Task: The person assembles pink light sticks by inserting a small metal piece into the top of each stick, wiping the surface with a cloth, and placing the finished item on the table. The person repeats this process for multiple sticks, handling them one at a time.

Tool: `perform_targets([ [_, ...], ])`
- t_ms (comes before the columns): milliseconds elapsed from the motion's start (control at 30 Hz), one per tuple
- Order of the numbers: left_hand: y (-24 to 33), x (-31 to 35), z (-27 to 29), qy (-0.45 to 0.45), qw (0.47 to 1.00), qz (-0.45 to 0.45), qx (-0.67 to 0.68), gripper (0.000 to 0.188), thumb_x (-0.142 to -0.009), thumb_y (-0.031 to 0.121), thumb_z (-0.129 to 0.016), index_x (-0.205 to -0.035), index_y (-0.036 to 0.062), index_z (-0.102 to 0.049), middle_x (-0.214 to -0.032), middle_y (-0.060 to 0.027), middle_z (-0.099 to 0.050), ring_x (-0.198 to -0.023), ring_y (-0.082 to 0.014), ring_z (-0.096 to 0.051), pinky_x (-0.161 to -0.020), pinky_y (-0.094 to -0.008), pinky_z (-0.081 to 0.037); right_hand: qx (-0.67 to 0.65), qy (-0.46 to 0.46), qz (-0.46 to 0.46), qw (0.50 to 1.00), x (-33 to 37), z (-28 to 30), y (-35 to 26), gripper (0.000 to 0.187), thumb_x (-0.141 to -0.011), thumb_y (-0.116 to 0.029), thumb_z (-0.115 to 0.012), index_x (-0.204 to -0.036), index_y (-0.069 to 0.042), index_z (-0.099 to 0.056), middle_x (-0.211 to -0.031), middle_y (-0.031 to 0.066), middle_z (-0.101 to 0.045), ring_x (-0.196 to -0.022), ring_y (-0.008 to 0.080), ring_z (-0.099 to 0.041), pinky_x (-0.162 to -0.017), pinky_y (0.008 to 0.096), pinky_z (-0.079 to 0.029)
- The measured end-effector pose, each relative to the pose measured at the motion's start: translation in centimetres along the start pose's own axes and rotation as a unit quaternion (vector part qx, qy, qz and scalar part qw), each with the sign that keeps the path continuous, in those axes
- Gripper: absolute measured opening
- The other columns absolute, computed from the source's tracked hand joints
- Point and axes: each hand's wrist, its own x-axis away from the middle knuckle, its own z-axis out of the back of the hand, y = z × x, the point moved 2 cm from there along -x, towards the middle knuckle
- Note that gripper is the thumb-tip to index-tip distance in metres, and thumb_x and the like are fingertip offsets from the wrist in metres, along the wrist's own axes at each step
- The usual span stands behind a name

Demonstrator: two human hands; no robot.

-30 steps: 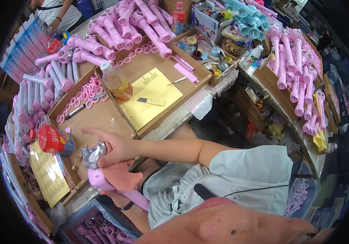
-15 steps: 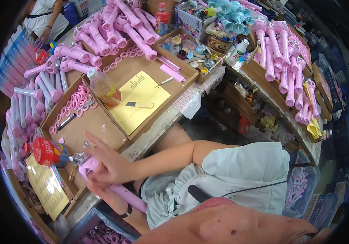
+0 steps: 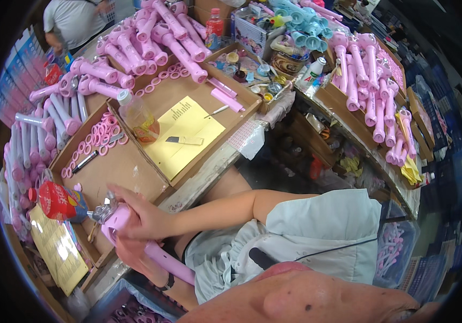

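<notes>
I hold a pink handheld device point(image 3: 158, 253) with a long handle, just off the near edge of the cardboard tray point(image 3: 128, 172). My right hand point(image 3: 139, 218) is closed over its head, where a small silvery part point(image 3: 103, 209) sticks out at the end. My left hand point(image 3: 134, 257) grips the device from underneath, with the handle running back past my wrist. A red can point(image 3: 57, 202) lies on its side just left of the silvery part.
The tray holds pink rings point(image 3: 102, 134), a black pen point(image 3: 85, 161), a bottle of yellow liquid point(image 3: 139, 121), a yellow sheet point(image 3: 188, 134) and a knife point(image 3: 183, 140). Piles of pink devices point(image 3: 161, 32) lie beyond and at right point(image 3: 371, 91). Another person point(image 3: 75, 21) stands at the far left.
My right hand left the silvery part on the tray edge and closed over the pink device's head. Both hands brought the device slightly nearer to me.
</notes>
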Motion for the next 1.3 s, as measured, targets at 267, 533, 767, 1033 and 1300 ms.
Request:
perform_targets([
  [267,-0.3,0.6,-0.3,-0.017,0.999,0.042,0.029,0.055,-0.089,0.043,-0.041,-0.119,-0.003,-0.044,-0.117,-0.0141,-0.05,-0.099,-0.0246,-0.053,-0.084,-0.0339,-0.045,-0.227,-0.11,0.116,0.961,-1.1,-0.8,1.8,0.087,-0.086,-0.025,-0.062,-0.145,-0.01,0.0,-0.148,0.0196,-0.013,-0.132,0.0257,-0.028,-0.106,0.0384,-0.024],
  [533,-0.3,0.4,0.4,0.023,1.0,0.01,-0.01,0.062,-0.088,0.048,-0.041,-0.123,-0.003,-0.04,-0.12,-0.0148,-0.049,-0.103,-0.0249,-0.052,-0.087,-0.0353,-0.044,-0.043,-0.029,0.066,0.996,0.4,-0.2,0.2,0.07,-0.091,-0.031,-0.049,-0.14,0.005,-0.013,-0.14,0.0234,-0.03,-0.131,0.0307,-0.03,-0.107,0.0383,-0.021],
  [767,-0.4,-0.3,0.3,0.033,0.999,-0.002,-0.005,0.068,-0.087,0.051,-0.041,-0.127,-0.0029,-0.036,-0.123,-0.0153,-0.048,-0.106,-0.0252,-0.051,-0.089,-0.0366,-0.043,-0.097,-0.066,-0.048,0.992,-3.1,1.3,-1.8,0.055,-0.09,-0.02,-0.053,-0.135,0.001,-0.03,-0.129,0.0226,-0.043,-0.118,0.0331,-0.046,-0.098,0.0346,-0.036],
  [1033,-1.1,-1.4,-0.7,0.044,0.999,-0.013,0.012,0.075,-0.086,0.056,-0.041,-0.131,-0.0029,-0.032,-0.126,-0.0159,-0.046,-0.11,-0.0255,-0.049,-0.091,-0.038,-0.042,-0.085,-0.016,0.056,0.995,-0.8,1.2,-0.7,0.057,-0.091,-0.027,-0.051,-0.136,-0.002,-0.028,-0.117,0.02,-0.052,-0.11,0.0276,-0.052,-0.091,0.0342,-0.04],
  [1300,-0.7,-2.8,0.2,0.09,0.992,-0.074,0.04,0.082,-0.085,0.06,-0.041,-0.136,-0.0029,-0.028,-0.129,-0.0166,-0.045,-0.113,-0.0258,-0.048,-0.093,-0.0395,-0.041,0.062,0.04,0.044,0.996,-2.9,2.4,-2.0,0.031,-0.091,-0.022,-0.049,-0.117,-0.005,-0.049,-0.086,0.0165,-0.062,-0.076,0.0288,-0.062,-0.066,0.037,-0.048],
])
